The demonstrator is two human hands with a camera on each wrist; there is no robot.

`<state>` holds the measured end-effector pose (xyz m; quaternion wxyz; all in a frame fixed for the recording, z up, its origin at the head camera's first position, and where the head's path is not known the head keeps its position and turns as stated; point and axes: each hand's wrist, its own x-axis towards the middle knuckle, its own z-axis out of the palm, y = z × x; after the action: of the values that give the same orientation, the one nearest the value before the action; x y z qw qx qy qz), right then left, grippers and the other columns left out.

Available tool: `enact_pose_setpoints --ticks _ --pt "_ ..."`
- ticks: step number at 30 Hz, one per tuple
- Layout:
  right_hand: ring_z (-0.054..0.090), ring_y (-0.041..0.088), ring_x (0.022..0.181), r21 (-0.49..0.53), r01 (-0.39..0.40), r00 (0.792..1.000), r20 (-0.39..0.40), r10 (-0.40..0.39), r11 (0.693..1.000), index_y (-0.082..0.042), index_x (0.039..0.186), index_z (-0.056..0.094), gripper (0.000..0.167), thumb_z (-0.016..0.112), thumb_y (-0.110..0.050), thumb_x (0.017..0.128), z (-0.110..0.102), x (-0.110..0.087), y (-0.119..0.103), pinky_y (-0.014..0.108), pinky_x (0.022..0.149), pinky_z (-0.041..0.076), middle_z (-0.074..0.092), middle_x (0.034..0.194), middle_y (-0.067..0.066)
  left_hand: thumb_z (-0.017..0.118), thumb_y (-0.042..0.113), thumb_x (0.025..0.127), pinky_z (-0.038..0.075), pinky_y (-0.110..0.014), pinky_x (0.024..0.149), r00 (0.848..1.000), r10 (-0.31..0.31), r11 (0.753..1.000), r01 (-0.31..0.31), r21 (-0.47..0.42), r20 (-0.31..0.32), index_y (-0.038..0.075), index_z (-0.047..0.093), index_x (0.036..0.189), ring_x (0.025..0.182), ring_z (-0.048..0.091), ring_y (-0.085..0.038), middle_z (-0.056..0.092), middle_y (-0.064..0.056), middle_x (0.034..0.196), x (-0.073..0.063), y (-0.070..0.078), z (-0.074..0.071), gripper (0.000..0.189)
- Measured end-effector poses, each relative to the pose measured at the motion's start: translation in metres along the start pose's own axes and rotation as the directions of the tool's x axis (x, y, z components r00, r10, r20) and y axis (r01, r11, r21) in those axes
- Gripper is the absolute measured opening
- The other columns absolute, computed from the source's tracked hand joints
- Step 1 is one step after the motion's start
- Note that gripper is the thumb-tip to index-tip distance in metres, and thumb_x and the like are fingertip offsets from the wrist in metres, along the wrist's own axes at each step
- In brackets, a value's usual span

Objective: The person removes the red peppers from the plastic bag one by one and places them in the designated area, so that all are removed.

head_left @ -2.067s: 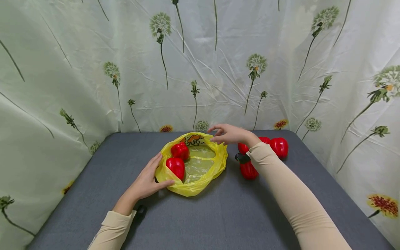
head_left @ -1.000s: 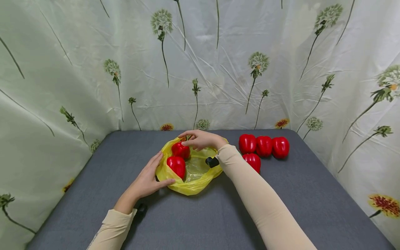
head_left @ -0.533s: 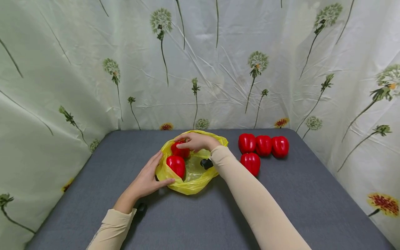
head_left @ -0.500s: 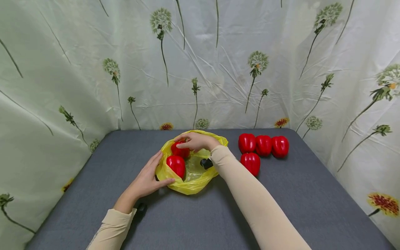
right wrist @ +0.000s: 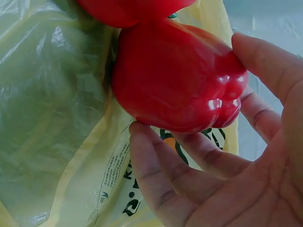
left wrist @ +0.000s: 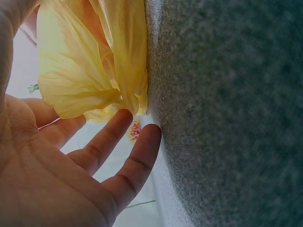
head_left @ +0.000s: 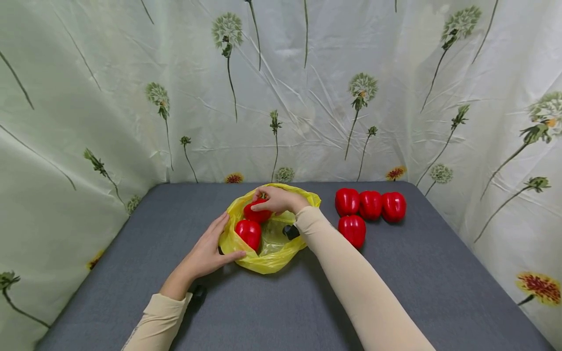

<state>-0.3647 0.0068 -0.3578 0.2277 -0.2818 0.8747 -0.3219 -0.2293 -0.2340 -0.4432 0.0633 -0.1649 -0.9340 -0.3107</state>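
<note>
A yellow plastic bag [head_left: 272, 265] stands with its mouth spread wide. Inside, along its left wall, are two shiny red bell peppers. My right hand [head_left: 281, 199] reaches into the bag and grips the farther bell pepper [head_left: 256, 213]; in the right wrist view, thumb and fingertips surround the lobed end of that bell pepper [right wrist: 175, 80]. The nearer bell pepper [head_left: 248, 234] sits right against it. My left hand [head_left: 206, 251] rests on the bag's left side, thumb at the front rim; its fingers extend along the outer yellow plastic [left wrist: 75, 71] in the left wrist view.
Right of the bag, several more red bell peppers stand on the grey table [head_left: 281, 312]: a row of three at the back, including the rightmost pepper [head_left: 393, 206], and a single pepper [head_left: 352, 231] in front. A flower-printed curtain [head_left: 307, 97] hangs close behind the table.
My right hand has moved left from above the bag's right rim into the bag and taken hold of the farther bell pepper, which has shifted slightly right. My left hand has stayed put.
</note>
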Motion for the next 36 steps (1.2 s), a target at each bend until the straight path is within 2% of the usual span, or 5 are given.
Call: enact_pose_setpoints --ticks 10,18,22,30,36 --pt "0.05 0.012 0.073 0.01 -0.007 1.0 -0.015 0.007 1.0 -0.006 0.13 0.058 0.035 0.069 -0.029 0.106 -0.001 -0.004 0.003 0.04 0.073 0.056 0.06 0.122 0.007 0.084 0.054 0.089 0.034 -0.071 0.124 1.0 -0.026 1.0 0.026 -0.005 0.008 -0.002 0.025 0.168 0.16 0.03 -0.048 0.023 -0.023 0.177 0.0 0.002 -0.001 0.114" --pt "0.04 0.01 0.06 0.029 -0.016 1.0 -0.014 0.016 0.999 -0.012 0.117 0.056 0.025 0.073 -0.023 0.103 -0.001 -0.006 0.003 0.03 0.062 0.047 0.056 0.12 0.007 0.085 0.052 0.089 0.035 -0.07 0.124 1.0 -0.019 1.0 0.019 -0.004 0.004 -0.004 0.026 0.168 0.16 0.031 -0.048 0.023 -0.024 0.177 -0.001 0.003 -0.001 0.113" --pt "0.047 0.012 0.067 0.006 -0.023 1.0 -0.017 0.023 1.0 -0.012 0.122 0.056 0.03 0.075 -0.023 0.101 -0.002 -0.007 0.004 0.033 0.066 0.053 0.056 0.125 0.009 0.085 0.052 0.089 0.035 -0.07 0.124 1.0 -0.013 1.0 0.013 -0.001 0.002 -0.004 0.026 0.168 0.16 0.031 -0.048 0.024 -0.024 0.177 0.0 0.002 -0.001 0.113" --pt "0.062 0.024 0.112 -0.058 -0.069 0.998 0.0 0.069 0.996 -0.011 0.151 0.051 0.059 0.077 -0.022 0.098 -0.004 -0.011 0.007 0.048 0.095 0.064 0.053 0.154 0.016 0.084 0.053 0.088 0.035 -0.07 0.124 1.0 -0.02 1.0 0.02 0.001 0.003 -0.003 0.026 0.168 0.16 0.031 -0.048 0.023 -0.023 0.177 0.0 0.001 -0.001 0.114" --pt "0.062 0.024 0.108 -0.052 -0.114 0.993 0.006 0.114 0.992 -0.014 0.157 0.046 0.069 0.079 -0.023 0.096 -0.003 -0.013 0.014 0.045 0.093 0.063 0.053 0.153 0.017 0.084 0.054 0.088 0.035 -0.07 0.124 1.0 -0.024 1.0 0.024 0.002 0.008 -0.002 0.025 0.168 0.16 0.03 -0.048 0.023 -0.022 0.177 0.0 0.002 -0.001 0.114"
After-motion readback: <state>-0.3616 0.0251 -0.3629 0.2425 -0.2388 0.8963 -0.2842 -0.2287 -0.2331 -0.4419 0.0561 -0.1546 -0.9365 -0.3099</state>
